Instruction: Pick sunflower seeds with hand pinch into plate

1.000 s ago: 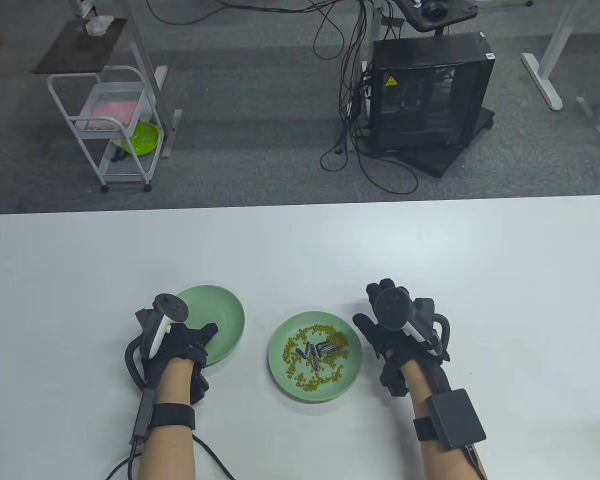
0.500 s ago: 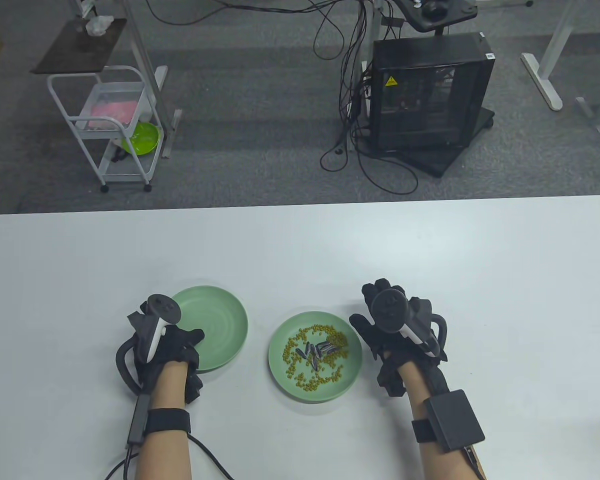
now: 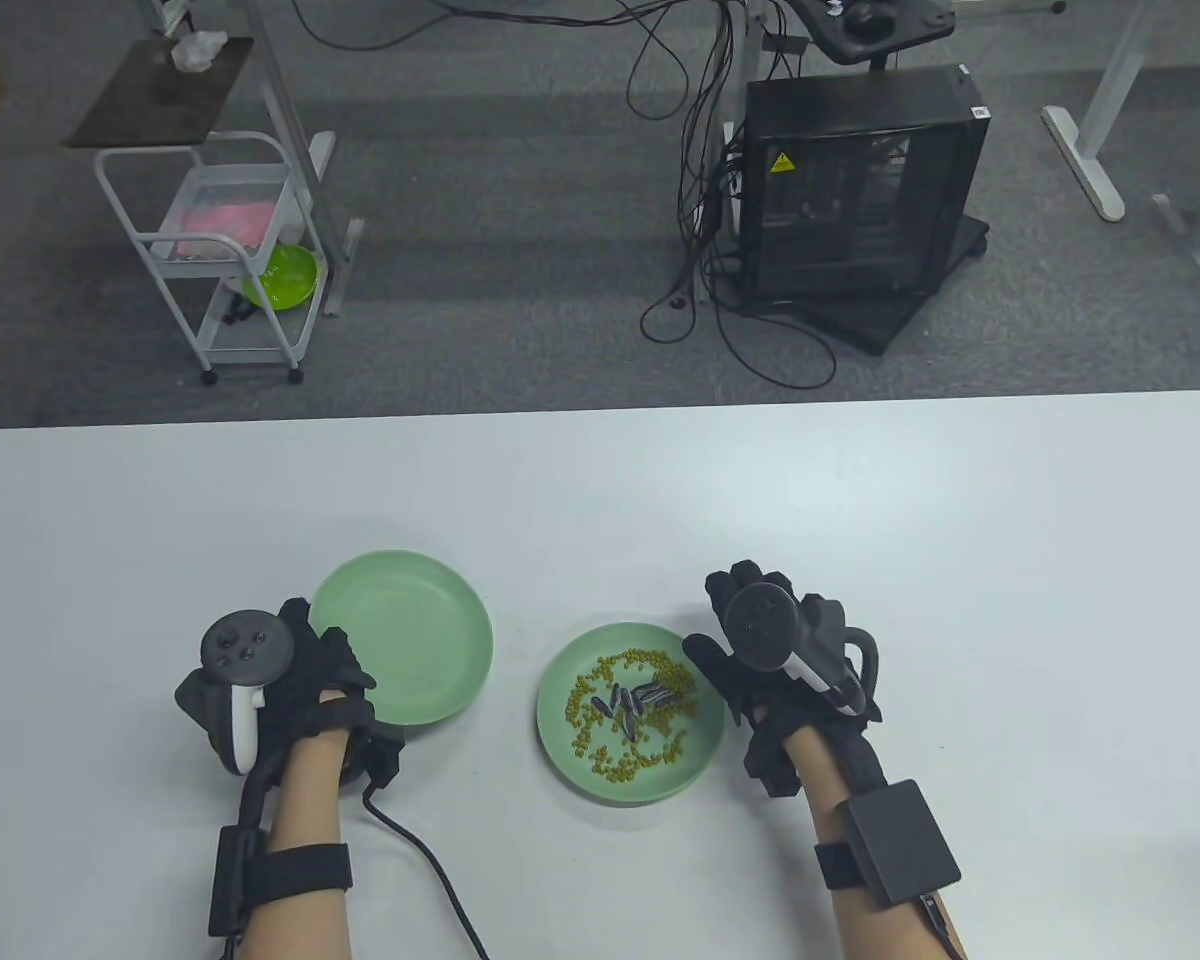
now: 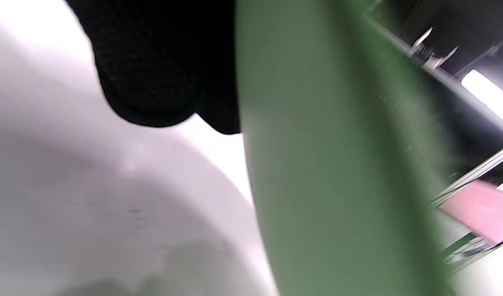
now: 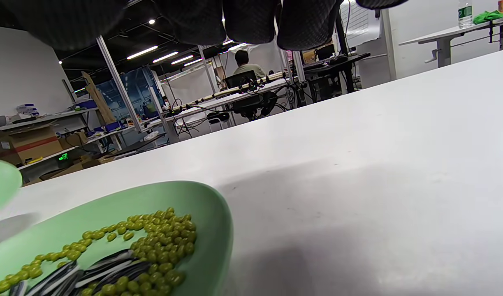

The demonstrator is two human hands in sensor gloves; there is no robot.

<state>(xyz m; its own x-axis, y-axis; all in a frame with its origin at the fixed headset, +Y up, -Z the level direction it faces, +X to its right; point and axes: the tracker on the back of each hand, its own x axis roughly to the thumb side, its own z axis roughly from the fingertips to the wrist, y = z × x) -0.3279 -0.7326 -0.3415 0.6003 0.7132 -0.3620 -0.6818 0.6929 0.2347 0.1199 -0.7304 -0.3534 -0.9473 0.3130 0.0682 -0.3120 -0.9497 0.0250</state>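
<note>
An empty green plate (image 3: pixel 420 630) lies left of centre. My left hand (image 3: pixel 325 675) grips its near-left rim; in the left wrist view the plate (image 4: pixel 325 164) fills the frame edge-on beside a gloved finger (image 4: pixel 152 74). A second green plate (image 3: pixel 560 750) holds several striped sunflower seeds (image 3: pixel 640 700) among yellow-green beans (image 3: pixel 585 715). My right hand (image 3: pixel 735 625) is at that plate's right rim, fingers spread and holding nothing. The right wrist view shows the seeds (image 5: pixel 99 271), the beans (image 5: pixel 161 234) and bare fingertips (image 5: pixel 251 20) above.
The white table (image 3: pixel 960 560) stretches right and back of the plates. The left glove's black cable (image 3: pixel 425 860) trails across the near table. Beyond the far edge stand a white cart (image 3: pixel 230 250) and a black computer case (image 3: pixel 860 180) on the floor.
My left hand swung left and turned, taking the empty plate's rim; the plate shifted slightly left and back. My right hand edged left toward the seed plate.
</note>
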